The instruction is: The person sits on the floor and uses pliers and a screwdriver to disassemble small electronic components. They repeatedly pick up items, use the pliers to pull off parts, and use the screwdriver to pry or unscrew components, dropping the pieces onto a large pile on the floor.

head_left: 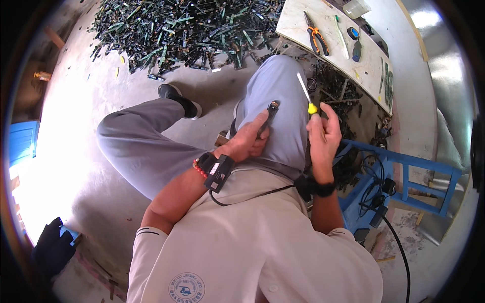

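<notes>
My left hand is closed around a small dark elongated part with a copper-coloured bit at its upper end, held above my right thigh. What it is exactly, I cannot make out. To the right, my right hand grips a screwdriver with a yellow handle. Its bright blade points up and slightly left, apart from the dark part. Most of the handle is hidden by my fingers.
A big heap of dark and green narrow parts covers the far floor. At the far right, a pale tabletop bears orange-handled pliers, a dark-handled screwdriver and a jar. A blue stool with cables stands at right.
</notes>
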`<control>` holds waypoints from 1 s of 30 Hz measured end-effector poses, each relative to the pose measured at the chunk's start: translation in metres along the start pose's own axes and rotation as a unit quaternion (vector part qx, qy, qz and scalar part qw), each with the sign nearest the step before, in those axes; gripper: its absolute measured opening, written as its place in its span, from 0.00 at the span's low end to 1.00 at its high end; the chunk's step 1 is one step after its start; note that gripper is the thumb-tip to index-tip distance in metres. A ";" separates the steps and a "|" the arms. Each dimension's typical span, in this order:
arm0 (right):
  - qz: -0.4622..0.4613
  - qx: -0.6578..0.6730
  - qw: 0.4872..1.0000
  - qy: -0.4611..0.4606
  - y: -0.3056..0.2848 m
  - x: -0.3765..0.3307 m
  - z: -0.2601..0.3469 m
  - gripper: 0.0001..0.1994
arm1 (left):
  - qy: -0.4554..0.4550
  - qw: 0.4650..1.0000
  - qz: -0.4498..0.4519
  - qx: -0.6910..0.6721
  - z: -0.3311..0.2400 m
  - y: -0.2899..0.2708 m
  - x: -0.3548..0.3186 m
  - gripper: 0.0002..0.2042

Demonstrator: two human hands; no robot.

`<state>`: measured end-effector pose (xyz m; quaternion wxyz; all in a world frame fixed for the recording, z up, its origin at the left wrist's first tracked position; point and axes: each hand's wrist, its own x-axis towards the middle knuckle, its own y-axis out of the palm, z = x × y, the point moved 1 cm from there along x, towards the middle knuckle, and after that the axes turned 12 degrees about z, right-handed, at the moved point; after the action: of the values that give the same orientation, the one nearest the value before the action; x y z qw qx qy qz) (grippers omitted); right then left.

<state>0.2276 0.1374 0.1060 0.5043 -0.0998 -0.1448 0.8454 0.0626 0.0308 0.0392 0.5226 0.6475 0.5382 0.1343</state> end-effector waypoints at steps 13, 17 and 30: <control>0.170 -0.194 0.966 0.008 -0.023 -0.016 0.052 0.09 | 0.022 0.998 -0.048 0.037 0.004 0.006 0.004 0.30; 0.155 -0.211 0.965 -0.018 -0.015 -0.014 0.049 0.09 | 0.016 0.996 -0.047 0.071 0.003 0.004 0.003 0.32; 0.115 -0.396 0.904 -0.117 -0.005 -0.019 0.055 0.08 | 0.054 0.985 -0.113 0.116 0.001 0.017 0.009 0.31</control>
<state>0.2239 0.1147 0.1600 0.3023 -0.2074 -0.5128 0.7763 0.0765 0.0400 0.0497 0.4260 0.6307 0.6470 0.0455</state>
